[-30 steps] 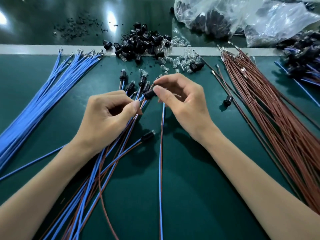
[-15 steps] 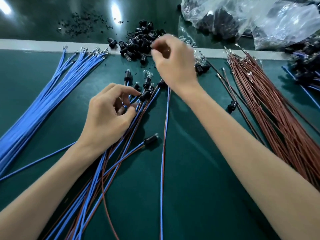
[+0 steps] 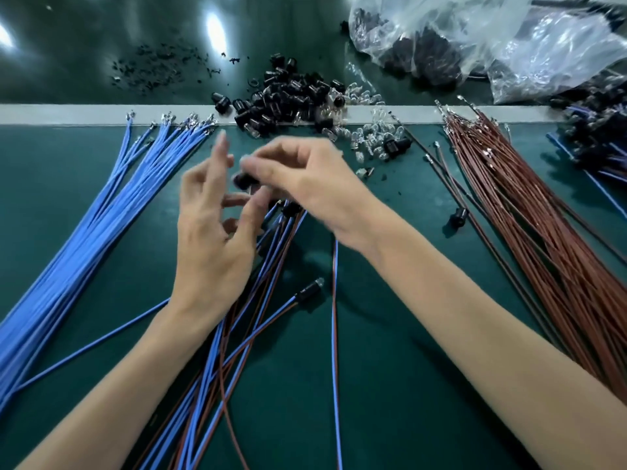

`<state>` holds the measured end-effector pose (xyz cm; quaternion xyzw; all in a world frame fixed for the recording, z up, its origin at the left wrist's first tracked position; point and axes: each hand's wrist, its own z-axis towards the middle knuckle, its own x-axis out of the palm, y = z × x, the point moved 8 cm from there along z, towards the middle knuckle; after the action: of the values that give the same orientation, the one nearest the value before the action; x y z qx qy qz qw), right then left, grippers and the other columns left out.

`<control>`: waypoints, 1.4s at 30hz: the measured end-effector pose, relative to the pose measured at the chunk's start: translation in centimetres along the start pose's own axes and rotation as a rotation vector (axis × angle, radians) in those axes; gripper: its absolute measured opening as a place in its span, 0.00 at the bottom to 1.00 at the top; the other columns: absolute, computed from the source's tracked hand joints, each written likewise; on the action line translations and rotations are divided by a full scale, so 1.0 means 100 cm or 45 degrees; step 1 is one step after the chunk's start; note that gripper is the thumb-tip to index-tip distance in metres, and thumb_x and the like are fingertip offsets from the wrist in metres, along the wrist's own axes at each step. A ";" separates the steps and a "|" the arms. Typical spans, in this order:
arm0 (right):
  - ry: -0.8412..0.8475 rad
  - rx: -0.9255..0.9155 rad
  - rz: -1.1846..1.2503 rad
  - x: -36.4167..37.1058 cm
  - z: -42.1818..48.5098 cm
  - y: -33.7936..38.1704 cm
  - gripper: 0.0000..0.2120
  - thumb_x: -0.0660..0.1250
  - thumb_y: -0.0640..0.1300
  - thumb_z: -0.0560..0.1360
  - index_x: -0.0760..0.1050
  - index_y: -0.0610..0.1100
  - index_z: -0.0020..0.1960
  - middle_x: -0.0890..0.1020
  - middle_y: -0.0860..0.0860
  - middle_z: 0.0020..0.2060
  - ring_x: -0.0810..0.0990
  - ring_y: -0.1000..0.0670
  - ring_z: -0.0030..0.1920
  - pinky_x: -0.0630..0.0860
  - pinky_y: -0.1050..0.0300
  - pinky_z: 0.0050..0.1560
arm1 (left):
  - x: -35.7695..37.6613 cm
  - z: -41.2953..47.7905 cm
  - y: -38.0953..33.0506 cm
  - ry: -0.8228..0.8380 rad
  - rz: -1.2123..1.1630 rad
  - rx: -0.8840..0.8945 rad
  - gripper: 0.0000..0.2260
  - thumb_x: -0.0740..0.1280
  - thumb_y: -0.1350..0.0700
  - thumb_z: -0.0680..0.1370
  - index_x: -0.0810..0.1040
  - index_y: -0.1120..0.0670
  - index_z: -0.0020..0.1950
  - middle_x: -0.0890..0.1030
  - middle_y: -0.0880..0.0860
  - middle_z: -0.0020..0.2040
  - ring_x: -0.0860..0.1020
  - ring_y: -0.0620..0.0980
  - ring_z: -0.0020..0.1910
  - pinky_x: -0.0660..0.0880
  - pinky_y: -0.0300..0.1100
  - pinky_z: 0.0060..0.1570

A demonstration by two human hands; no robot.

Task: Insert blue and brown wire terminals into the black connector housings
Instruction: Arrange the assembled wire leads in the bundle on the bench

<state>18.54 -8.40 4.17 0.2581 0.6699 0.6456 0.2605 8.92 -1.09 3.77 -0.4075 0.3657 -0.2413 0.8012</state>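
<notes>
Item: wire assembly bench, head view.

- Right hand [image 3: 305, 184]: centre, fingers curled together, tips pinching a black connector housing [image 3: 242, 179]. Motion blur hides the detail of the grip.
- Left hand [image 3: 210, 232]: just left of the housing, fingers apart and mostly straight, index raised.
- Blue wires [image 3: 84, 249]: fanned bundle, left, with metal terminals at the far ends.
- Brown wires [image 3: 543, 249]: fanned bundle, right.
- Pile of black housings [image 3: 291, 96]: far centre, lying across the pale strip [image 3: 68, 113] that runs left to right along the far edge of the green mat [image 3: 390, 418].
- Clear bulbs [image 3: 373, 140]: scattered right of the pile.
- Blue-and-brown pairs [image 3: 271, 300]: crossing under both hands, one tipped with a housing.
- Plastic bags [image 3: 475, 45]: far right.
- Open room: bare mat in the near centre, between the pairs and the brown bundle.
</notes>
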 end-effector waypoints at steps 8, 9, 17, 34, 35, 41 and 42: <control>-0.331 -0.163 -0.845 -0.039 -0.028 0.023 0.08 0.70 0.49 0.75 0.83 0.45 0.43 0.83 0.53 0.33 0.79 0.56 0.32 0.73 0.67 0.35 | 0.001 -0.003 0.002 -0.031 -0.172 -0.078 0.09 0.64 0.63 0.79 0.78 0.56 0.57 0.83 0.48 0.44 0.83 0.40 0.37 0.78 0.33 0.42; -0.489 -0.187 -0.966 -0.062 -0.035 0.030 0.08 0.70 0.49 0.75 0.83 0.46 0.46 0.83 0.54 0.35 0.79 0.58 0.33 0.71 0.71 0.35 | 0.001 -0.003 0.003 -0.028 -0.190 -0.098 0.07 0.65 0.62 0.79 0.78 0.55 0.55 0.83 0.47 0.44 0.83 0.40 0.36 0.78 0.33 0.41; -0.919 0.458 -1.496 -0.170 -0.082 -0.014 0.11 0.68 0.52 0.76 0.78 0.45 0.52 0.79 0.44 0.53 0.75 0.44 0.49 0.70 0.52 0.47 | 0.005 -0.006 0.004 0.002 -0.297 -0.195 0.06 0.65 0.58 0.78 0.79 0.57 0.53 0.84 0.46 0.39 0.80 0.43 0.30 0.73 0.30 0.34; -0.820 0.723 -1.652 -0.153 -0.084 -0.012 0.16 0.61 0.41 0.79 0.66 0.35 0.63 0.76 0.38 0.59 0.74 0.38 0.60 0.68 0.49 0.49 | 0.009 -0.008 -0.003 0.093 -0.331 -0.128 0.09 0.64 0.52 0.77 0.79 0.54 0.52 0.83 0.44 0.39 0.79 0.43 0.29 0.73 0.31 0.31; -0.836 0.722 -1.630 -0.153 -0.085 -0.008 0.16 0.60 0.41 0.79 0.65 0.35 0.64 0.76 0.38 0.58 0.75 0.37 0.58 0.67 0.49 0.47 | 0.009 -0.008 -0.003 0.097 -0.335 -0.125 0.08 0.64 0.52 0.77 0.79 0.53 0.52 0.83 0.44 0.39 0.80 0.43 0.29 0.73 0.31 0.32; -0.780 0.015 -0.921 -0.106 -0.063 0.059 0.04 0.61 0.41 0.80 0.70 0.44 0.55 0.78 0.53 0.39 0.79 0.56 0.36 0.77 0.62 0.34 | 0.019 -0.011 -0.015 0.339 -0.459 -0.012 0.06 0.64 0.55 0.77 0.78 0.52 0.52 0.83 0.48 0.53 0.82 0.47 0.50 0.77 0.35 0.43; -0.667 -0.082 -0.663 -0.087 -0.053 0.062 0.03 0.63 0.40 0.79 0.71 0.45 0.53 0.79 0.53 0.38 0.81 0.56 0.35 0.78 0.63 0.33 | 0.023 -0.013 -0.018 0.411 -0.502 0.004 0.07 0.63 0.57 0.77 0.78 0.53 0.53 0.81 0.52 0.58 0.80 0.49 0.56 0.77 0.37 0.48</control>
<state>21.34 -17.94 10.70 0.2270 0.6031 0.4904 0.5867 9.15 -4.27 3.88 -0.4260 0.4021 -0.4554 0.6704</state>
